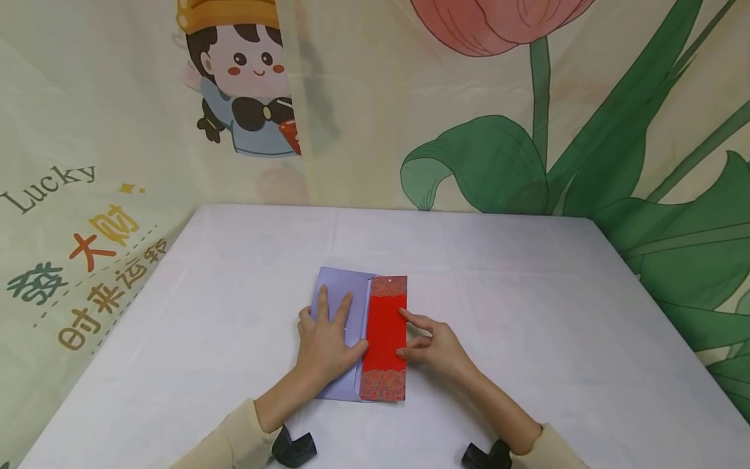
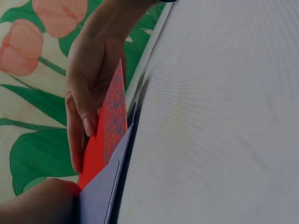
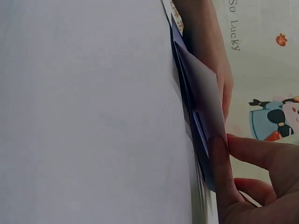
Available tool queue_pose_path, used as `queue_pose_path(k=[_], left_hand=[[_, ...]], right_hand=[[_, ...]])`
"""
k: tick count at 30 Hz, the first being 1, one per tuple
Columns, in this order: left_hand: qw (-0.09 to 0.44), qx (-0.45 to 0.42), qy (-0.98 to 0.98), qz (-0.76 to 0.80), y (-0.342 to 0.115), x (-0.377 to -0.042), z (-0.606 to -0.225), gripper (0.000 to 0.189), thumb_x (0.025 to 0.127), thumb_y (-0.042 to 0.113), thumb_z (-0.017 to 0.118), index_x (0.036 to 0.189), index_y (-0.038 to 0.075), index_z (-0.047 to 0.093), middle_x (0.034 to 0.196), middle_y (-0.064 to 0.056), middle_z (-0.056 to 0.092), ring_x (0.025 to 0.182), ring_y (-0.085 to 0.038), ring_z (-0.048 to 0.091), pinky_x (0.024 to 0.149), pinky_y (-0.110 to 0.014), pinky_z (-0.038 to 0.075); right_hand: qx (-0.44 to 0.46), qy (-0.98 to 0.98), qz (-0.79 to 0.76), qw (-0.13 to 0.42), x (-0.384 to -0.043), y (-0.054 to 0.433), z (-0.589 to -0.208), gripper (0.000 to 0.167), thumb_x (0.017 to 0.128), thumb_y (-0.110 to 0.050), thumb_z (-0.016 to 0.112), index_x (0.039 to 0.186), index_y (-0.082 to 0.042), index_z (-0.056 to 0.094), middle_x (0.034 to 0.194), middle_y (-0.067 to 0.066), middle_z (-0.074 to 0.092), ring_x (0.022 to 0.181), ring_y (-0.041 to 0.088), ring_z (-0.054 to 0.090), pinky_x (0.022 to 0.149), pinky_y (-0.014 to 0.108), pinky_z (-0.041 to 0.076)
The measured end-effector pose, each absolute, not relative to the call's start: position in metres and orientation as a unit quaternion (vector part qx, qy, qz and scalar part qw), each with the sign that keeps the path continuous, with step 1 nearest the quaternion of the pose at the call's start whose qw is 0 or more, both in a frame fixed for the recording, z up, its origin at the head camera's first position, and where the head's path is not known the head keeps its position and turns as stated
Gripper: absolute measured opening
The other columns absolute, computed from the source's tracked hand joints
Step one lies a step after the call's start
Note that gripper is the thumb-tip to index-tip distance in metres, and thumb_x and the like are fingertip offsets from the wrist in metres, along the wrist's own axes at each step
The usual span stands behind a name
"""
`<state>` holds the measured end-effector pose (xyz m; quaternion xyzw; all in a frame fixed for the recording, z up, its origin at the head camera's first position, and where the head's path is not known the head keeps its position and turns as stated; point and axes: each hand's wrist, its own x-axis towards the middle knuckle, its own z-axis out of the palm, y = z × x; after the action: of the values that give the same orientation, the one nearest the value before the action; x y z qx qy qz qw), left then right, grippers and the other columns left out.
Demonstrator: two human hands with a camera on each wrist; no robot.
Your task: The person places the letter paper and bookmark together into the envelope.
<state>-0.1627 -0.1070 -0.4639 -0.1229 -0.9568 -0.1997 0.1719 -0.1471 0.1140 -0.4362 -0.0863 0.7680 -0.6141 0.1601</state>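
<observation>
A folded lavender paper [image 1: 344,279] lies on the white table. Along its right side is a red paper strip [image 1: 384,326] with patterned bands at its top and bottom. My left hand [image 1: 325,345] rests on the lavender part with fingers spread, its thumb reaching the strip's left edge. With thumb and fingers, my right hand [image 1: 439,348] pinches the strip's right edge. In the left wrist view the red strip [image 2: 107,126] stands tilted up from the table. From the right wrist, a pale underside [image 3: 198,77] shows, with the thumb beneath it.
The white table [image 1: 515,312] extends around the paper on every side. Behind it hangs a printed backdrop [image 1: 363,98] with a cartoon figure and tulips. Black wrist mounts [image 1: 294,448] sit at both cuffs, close to the table's near side.
</observation>
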Motion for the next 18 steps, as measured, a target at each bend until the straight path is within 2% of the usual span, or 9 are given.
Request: queue_pose_path(k=[8,12,15,18], left_hand=[[0.174,-0.125,-0.958,-0.19,-0.108,-0.163,-0.465,0.075,0.069,0.041,0.063,0.136,0.012,0.047,0.142,-0.029,0.026,0.106,-0.05,0.033,0.085,-0.056,0.028],[0.175,-0.122,-0.958,-0.19,-0.107,-0.164,-0.465,0.075,0.07,0.042,0.064,0.136,0.012,0.047,0.143,-0.029,0.026,0.107,-0.05,0.033,0.086,-0.056,0.027],[0.173,-0.12,-0.959,-0.191,-0.107,-0.164,-0.465,0.075,0.07,0.042,0.064,0.136,0.012,0.047,0.143,-0.029,0.025,0.107,-0.05,0.032,0.086,-0.056,0.027],[0.168,-0.121,-0.96,-0.191,-0.107,-0.165,-0.465,0.075,0.07,0.042,0.063,0.137,0.012,0.047,0.143,-0.028,0.025,0.107,-0.05,0.032,0.086,-0.057,0.028]], right_hand=[[-0.083,0.79,-0.59,0.144,-0.148,0.099,-0.443,0.068,0.078,-0.005,0.07,0.14,-0.006,0.04,0.076,0.011,0.069,0.071,0.019,0.066,0.071,0.018,0.044],[-0.086,0.802,-0.577,0.131,-0.149,0.093,-0.444,0.069,0.077,-0.005,0.071,0.139,-0.007,0.041,0.075,0.01,0.069,0.066,0.018,0.065,0.063,0.019,0.042],[-0.094,0.833,-0.535,0.105,-0.15,0.093,-0.444,0.069,0.074,-0.007,0.074,0.137,-0.009,0.046,0.088,0.006,0.068,0.068,0.016,0.062,0.059,0.021,0.043],[-0.119,0.874,-0.465,0.073,-0.152,0.094,-0.443,0.069,0.071,-0.014,0.078,0.134,-0.013,0.05,0.11,0.002,0.063,0.082,0.015,0.056,0.065,0.024,0.046]])
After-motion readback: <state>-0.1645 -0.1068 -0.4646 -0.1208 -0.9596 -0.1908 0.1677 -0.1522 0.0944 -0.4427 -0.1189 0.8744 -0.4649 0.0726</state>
